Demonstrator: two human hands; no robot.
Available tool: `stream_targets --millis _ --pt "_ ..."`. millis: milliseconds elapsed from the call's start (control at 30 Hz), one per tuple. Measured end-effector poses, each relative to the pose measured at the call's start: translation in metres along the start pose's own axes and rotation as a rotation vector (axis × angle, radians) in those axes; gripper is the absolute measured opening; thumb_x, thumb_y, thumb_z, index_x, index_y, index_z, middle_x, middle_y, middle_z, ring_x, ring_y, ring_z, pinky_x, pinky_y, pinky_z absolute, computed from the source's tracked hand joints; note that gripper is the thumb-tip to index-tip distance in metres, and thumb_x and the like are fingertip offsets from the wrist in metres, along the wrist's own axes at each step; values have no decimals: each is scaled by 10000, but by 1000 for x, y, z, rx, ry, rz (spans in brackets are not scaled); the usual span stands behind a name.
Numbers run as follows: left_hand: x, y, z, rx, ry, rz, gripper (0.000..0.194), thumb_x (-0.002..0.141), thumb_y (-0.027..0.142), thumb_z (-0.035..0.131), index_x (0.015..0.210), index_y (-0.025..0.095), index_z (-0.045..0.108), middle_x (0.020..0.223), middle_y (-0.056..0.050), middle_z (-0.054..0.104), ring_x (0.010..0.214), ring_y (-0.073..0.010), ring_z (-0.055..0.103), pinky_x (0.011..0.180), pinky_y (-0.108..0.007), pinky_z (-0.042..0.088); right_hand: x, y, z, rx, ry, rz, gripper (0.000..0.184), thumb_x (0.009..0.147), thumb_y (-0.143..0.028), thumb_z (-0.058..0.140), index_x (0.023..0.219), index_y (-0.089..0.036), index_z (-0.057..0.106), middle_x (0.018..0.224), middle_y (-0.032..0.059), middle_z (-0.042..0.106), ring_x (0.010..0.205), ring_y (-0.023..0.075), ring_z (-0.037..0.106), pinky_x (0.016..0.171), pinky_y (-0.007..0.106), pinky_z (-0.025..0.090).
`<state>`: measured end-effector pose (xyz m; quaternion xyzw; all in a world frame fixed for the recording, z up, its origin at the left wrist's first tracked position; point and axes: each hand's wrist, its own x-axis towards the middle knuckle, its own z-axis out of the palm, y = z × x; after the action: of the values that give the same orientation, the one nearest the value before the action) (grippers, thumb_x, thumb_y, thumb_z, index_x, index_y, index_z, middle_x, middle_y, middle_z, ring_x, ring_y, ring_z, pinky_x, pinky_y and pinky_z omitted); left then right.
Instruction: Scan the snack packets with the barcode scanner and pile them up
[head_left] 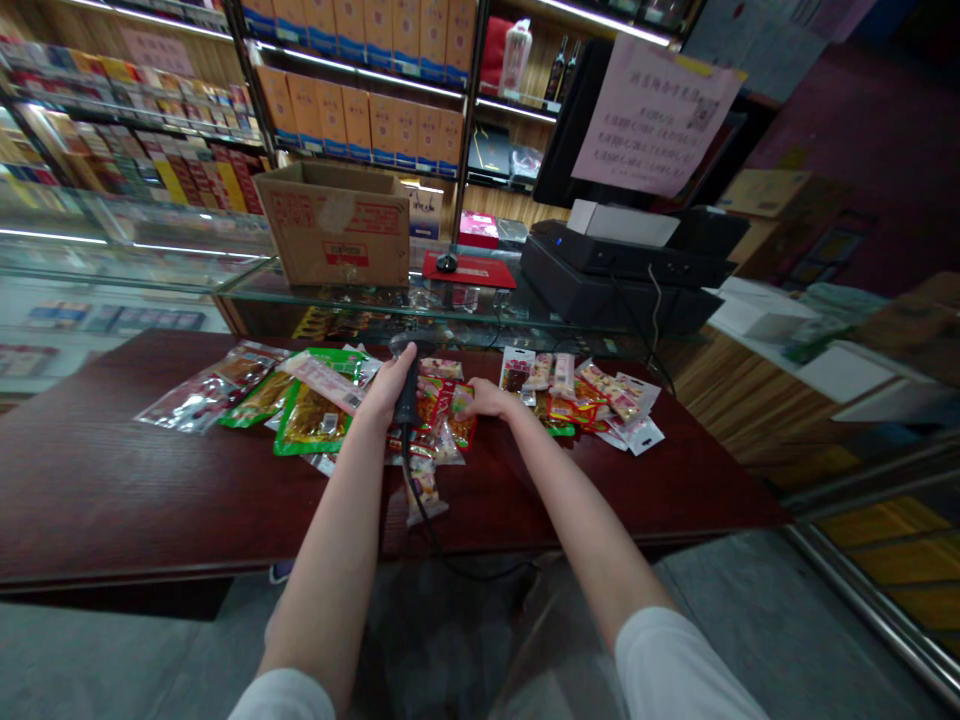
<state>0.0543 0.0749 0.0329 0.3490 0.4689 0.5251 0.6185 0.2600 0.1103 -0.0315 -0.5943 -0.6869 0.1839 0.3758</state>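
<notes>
My left hand [390,385] is wrapped round a black handheld barcode scanner [407,395], its cable hanging down over the table's front edge. Just right of it, my right hand [489,398] has its fingers closed at the edge of a red snack packet [461,425]. Below the scanner lies a small clear-ended snack packet [424,488]. To the left, a green-edged snack bag [311,415] sits in a pile with a pale long packet [324,380] across it. More small snack packets [574,400] form a heap to the right.
The packets lie on a dark red wooden table [225,500]. Behind it stands a glass counter [465,300] with an open cardboard box [337,225], a mouse [446,263] and a black cash register [622,270]. A silvery plastic bag [202,390] lies at the left.
</notes>
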Motion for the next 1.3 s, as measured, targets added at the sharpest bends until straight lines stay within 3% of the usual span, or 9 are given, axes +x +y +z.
stream_targets --millis 100,267,400,500,600,767,1300 --pt "-2 1 -1 14 -4 9 344 852 475 634 759 150 569 549 -12 562 421 -102 509 394 -209 424 -4 8 -24 -4 -46 56 535 410 -224 860 886 -187 620 754 -23 606 696 169 559 700 314 470" --pt "-16 4 9 -1 -180 6 355 831 496 650 840 147 591 612 -13 595 416 -81 487 366 -190 377 -15 29 -82 145 219 91 462 624 -308 705 1048 -188 565 963 40 625 890 222 591 860 386 473" --pt "-30 6 18 73 -386 -64 413 822 540 637 865 130 625 516 7 532 404 -91 463 361 -191 347 -27 43 -104 243 339 8 395 688 -352 641 1041 -189 568 1009 65 628 941 237 596 924 411 458" --pt "-36 3 22 128 -553 -139 507 790 613 630 888 115 648 479 15 497 390 -94 448 361 -195 339 -34 50 -106 270 419 -1 422 696 -385 640 1059 -186 559 1009 68 631 925 239 603 925 421 463" --pt "-39 -1 29 185 -617 -190 519 789 612 631 892 104 654 483 6 514 393 -93 451 370 -194 353 -38 50 -103 254 469 -3 401 711 -392 630 1046 -183 564 979 65 637 906 240 604 915 423 469" --pt "-45 -5 40 175 -568 -242 368 855 489 605 898 128 662 477 7 520 382 -101 451 384 -207 365 -44 43 -105 193 431 -26 367 738 -374 607 1038 -167 572 963 84 638 885 245 600 868 398 481" --pt "-42 -16 48 133 -557 -220 391 843 498 618 948 124 662 473 10 505 337 -101 408 331 -219 311 -50 29 -108 146 393 45 381 746 -268 553 1103 -138 572 1037 125 648 938 256 602 902 380 459"
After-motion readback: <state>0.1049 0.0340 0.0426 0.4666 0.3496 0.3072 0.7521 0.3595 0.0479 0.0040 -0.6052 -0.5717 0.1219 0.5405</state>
